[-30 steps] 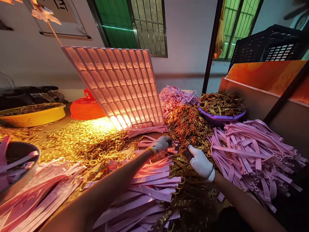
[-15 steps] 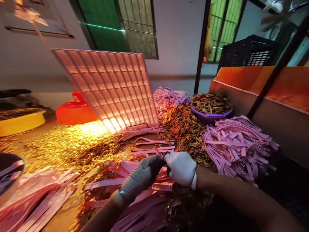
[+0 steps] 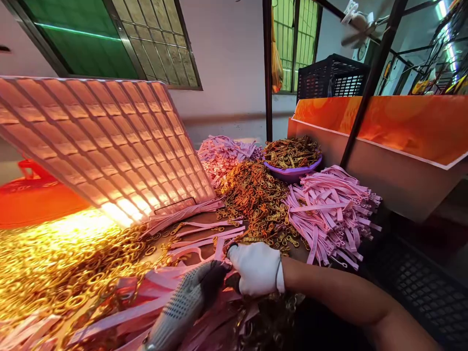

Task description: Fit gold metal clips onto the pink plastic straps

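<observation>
My left hand (image 3: 192, 300), in a grey dotted glove with dark fingertips, is closed in a pinch. Against its fingertips sits my right hand (image 3: 256, 269), in a white glove, with its fingers curled shut. A short end of a pink strap (image 3: 220, 248) sticks up where the two hands meet; the rest of it is hidden by the gloves. Below and to the left of the hands lie loose pink straps (image 3: 120, 314) mixed with gold-coloured metal clasps. Just beyond the fingers, more pink straps (image 3: 208, 241) lie flat on the table.
Gold metal rings (image 3: 73, 263) cover the left under a bright red lamp (image 3: 40, 195) and a leaning ribbed panel (image 3: 109, 131). Metal clasps (image 3: 252, 195) are heaped at the back, beside a purple bowl (image 3: 290, 173). A pile of pink straps (image 3: 332, 209) lies right, near a black crate (image 3: 413, 287).
The view has swung to the right, so the panel and lamp now stand farther left. Both hands stay together at the strap, with the pink end now showing more plainly.
</observation>
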Tool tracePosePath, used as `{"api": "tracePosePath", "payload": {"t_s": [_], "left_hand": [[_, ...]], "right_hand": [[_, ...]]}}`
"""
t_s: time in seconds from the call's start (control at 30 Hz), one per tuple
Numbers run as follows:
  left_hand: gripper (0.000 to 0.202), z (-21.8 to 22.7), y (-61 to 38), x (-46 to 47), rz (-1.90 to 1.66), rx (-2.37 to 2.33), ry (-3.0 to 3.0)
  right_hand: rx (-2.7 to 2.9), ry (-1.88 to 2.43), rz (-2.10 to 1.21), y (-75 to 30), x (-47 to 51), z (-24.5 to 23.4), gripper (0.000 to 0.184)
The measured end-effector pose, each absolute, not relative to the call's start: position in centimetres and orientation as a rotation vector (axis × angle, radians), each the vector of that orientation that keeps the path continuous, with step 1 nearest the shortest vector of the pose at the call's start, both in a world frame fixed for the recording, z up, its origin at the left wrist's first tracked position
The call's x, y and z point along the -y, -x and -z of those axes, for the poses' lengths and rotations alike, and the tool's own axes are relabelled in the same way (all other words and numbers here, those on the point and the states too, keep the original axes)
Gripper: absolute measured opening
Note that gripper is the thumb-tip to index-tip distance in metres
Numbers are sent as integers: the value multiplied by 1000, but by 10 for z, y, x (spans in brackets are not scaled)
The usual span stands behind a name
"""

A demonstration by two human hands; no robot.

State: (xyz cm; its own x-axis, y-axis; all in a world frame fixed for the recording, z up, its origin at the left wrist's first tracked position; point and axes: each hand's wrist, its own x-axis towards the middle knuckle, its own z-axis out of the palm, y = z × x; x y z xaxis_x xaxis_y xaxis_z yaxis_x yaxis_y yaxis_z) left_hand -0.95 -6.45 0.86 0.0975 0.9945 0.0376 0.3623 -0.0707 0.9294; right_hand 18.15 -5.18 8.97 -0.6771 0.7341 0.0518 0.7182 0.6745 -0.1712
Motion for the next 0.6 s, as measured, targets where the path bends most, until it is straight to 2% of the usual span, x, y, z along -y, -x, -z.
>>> {"api": "tracePosePath", "payload": {"t_s": [0.1, 0.2, 0.43, 0.6], "left_hand": [[41, -9, 13, 72, -953, -1412, -1639], [39, -15, 10, 78, -924, -1463, -1739], [43, -29, 0, 69, -894, -1481, -1942], [28, -43, 28, 62, -782, -1361, -1829]], "right_hand": [[2784, 1320, -336, -178, 50, -82, 40], [2827, 1260, -248, -174, 50, -74, 33], [2838, 1163, -26, -170, 58, -68, 32], [2893, 1093, -33, -172, 55, -70, 28]]}}
